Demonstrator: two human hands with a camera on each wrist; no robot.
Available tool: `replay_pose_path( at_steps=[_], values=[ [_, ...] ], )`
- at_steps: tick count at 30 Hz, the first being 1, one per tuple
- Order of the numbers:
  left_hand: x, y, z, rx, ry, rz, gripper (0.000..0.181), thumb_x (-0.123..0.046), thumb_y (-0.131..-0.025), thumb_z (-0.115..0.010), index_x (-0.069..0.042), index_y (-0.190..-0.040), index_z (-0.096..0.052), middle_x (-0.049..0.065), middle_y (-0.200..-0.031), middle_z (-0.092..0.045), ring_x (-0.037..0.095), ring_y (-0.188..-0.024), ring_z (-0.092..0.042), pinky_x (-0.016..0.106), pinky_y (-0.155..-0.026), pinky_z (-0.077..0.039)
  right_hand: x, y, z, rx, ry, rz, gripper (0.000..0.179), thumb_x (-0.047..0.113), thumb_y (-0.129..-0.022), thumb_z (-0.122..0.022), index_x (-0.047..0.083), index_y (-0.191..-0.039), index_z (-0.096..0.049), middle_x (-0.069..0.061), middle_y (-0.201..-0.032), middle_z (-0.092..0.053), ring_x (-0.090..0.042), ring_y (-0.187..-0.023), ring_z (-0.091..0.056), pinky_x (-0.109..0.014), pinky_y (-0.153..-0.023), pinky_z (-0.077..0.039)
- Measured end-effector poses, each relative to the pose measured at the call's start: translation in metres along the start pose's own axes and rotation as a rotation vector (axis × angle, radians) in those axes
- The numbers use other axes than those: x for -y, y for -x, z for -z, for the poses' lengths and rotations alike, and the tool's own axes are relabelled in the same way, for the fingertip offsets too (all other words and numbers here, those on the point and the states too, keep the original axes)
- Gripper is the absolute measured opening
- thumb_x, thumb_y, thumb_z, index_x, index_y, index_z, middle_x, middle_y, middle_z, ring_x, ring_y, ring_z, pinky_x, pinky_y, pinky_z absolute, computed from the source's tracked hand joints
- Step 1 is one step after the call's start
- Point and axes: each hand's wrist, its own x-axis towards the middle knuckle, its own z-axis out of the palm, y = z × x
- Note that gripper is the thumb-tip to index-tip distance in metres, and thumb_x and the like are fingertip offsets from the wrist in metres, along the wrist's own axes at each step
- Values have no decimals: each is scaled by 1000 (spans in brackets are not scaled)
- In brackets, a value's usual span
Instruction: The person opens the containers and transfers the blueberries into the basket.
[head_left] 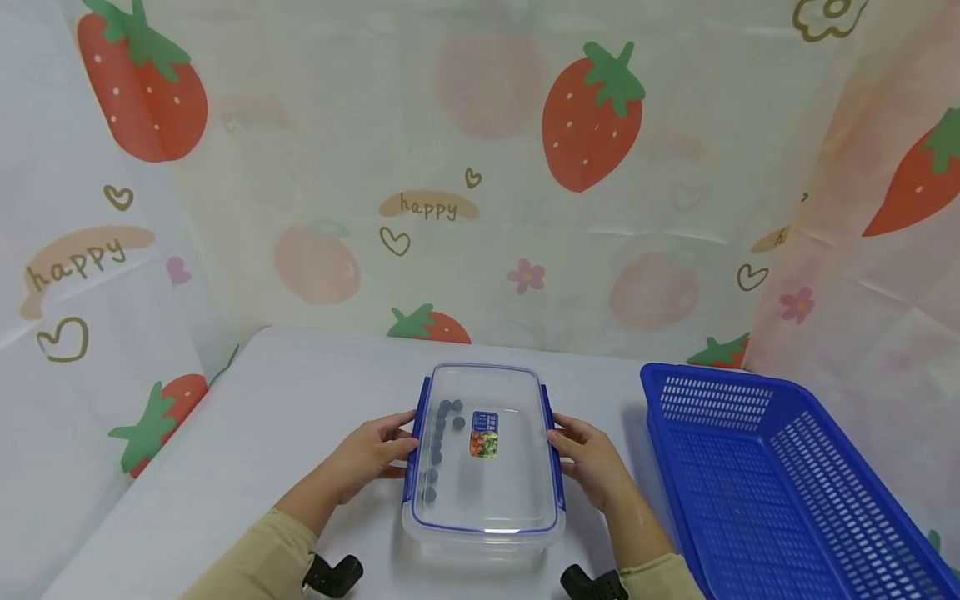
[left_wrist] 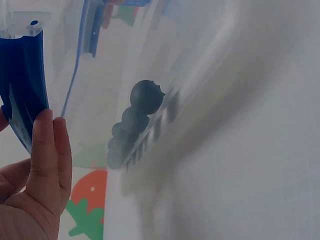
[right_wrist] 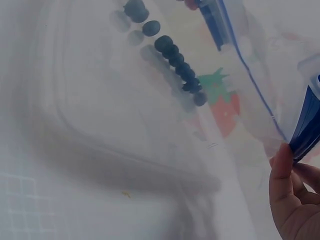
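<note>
A clear plastic food container (head_left: pixel 491 492) with a blue-edged lid lies before me on the white table. Inside, several blueberries (left_wrist: pixel 146 97) line its left side. My left hand (head_left: pixel 369 454) holds the container's left side, fingers and thumb at the blue latch (left_wrist: pixel 25 85). On the opposite side, my right hand (head_left: pixel 596 462) pinches the other blue latch (right_wrist: pixel 306 127) between thumb and fingers. A small label (head_left: pixel 483 434) with a food picture shows near the middle of the lid.
A blue plastic basket (head_left: pixel 787 400) with slotted walls stands on the table to the right. Behind the white table (head_left: pixel 337 367) hangs a cloth backdrop (head_left: pixel 480 250) printed with strawberries. Black wrist devices (head_left: pixel 333 575) sit at both sleeves.
</note>
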Motion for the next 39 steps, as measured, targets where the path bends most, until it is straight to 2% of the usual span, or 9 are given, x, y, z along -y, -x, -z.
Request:
replay_pose_path(
  at_steps=[7, 14, 39],
  values=[
    [-2, -2, -2, -23, -29, -1, 54, -13, -89, -58, -8, -139, -39, 10, -95, -59, 20, -87, -63, 38, -75, -53, 2, 0, 0, -2, 11, 0, 43, 7, -89, -57, -4, -130, -47, -9, -100, -60, -14, -82, -59, -32, -72, -51],
    [-4, -1, -4, -55, -9, 15, 52, -8, -88, -56, -7, -138, -41, 9, -91, -61, 19, -82, -63, 36, -69, -54, 2, 2, 0, -8, 27, -17, 42, 8, -89, -58, -1, -129, -49, -10, -101, -60, -15, -82, -59, -33, -72, -51],
    [-2, -2, -2, -35, 13, 14, 51, -9, -91, -53, -8, -139, -39, 10, -99, -61, 20, -82, -61, 35, -69, -54, 5, 4, -1, -13, 45, -13, 44, 12, -88, -60, -1, -129, -50, -13, -110, -60, -18, -88, -59, -37, -78, -51]
  ],
)
